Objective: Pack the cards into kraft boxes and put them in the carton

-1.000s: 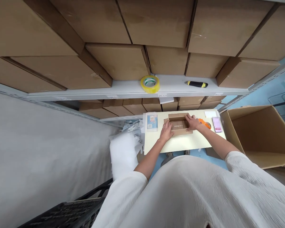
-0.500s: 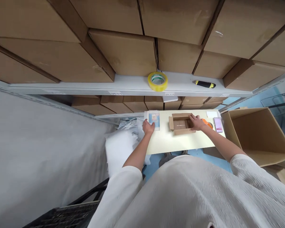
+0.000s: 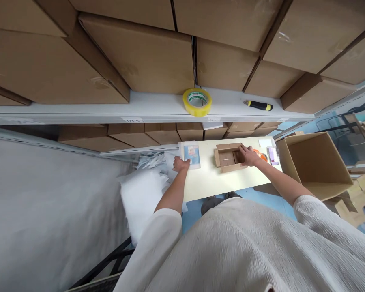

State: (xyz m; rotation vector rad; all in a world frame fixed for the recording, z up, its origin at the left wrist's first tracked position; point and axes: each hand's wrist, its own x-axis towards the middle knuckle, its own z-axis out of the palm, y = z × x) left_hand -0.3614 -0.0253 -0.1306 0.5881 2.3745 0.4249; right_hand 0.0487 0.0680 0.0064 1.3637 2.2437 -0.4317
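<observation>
A small open cardboard box [image 3: 228, 168] rests on a pale yellow tabletop [image 3: 207, 186], flaps up and its inside bare. My right hand [image 3: 248, 156] grips the box's right end, fingers over the far corner and thumb toward the near side. At the table's left end lies a flat packet [image 3: 192, 153] with a blue printed face and a clear margin. My left hand [image 3: 180, 164] is closed at the packet's left edge, thumb over its near corner; the fingers' undersides are hidden. An orange tape roll [image 3: 261, 155] lies just beyond my right wrist, partly covered.
A phone [image 3: 273, 155] and a white paper [image 3: 265, 142] lie at the table's right. A large open carton [image 3: 319, 158] stands beside it. On the shelf [image 3: 158, 106] ahead are yellow tape [image 3: 197, 102], a utility knife [image 3: 259, 105] and cartons. White wrapping [image 3: 142, 198] hangs left.
The view has shifted, so most things sit slightly further left. My left hand has slid a little outward along the packet's edge. My right hand stays on the box.
</observation>
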